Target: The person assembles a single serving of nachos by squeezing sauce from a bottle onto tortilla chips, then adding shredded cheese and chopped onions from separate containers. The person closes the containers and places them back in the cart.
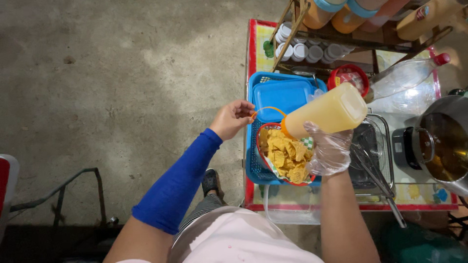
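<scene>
A steel pot (446, 146) of amber liquid stands at the table's right edge. A wire rack (373, 146) lies beside it, with metal tongs (378, 182) resting across it. A clear plastic bottle (404, 75) with a red cap lies tilted behind the rack. White-lidded cups (312, 51) are stacked under a wooden shelf (363, 36).

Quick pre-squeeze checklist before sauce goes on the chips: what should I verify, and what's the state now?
1. Squeeze bottle gripped by gloved right hand: ok.
2. Nozzle tilted down over the chips: ok.
3. Orange cap strap pulled aside by left hand: ok.
4. Nozzle actually open: cannot tell.
5. Red basket seated in the blue tray: ok.
6. Tongs clear of the basket: ok.
</scene>
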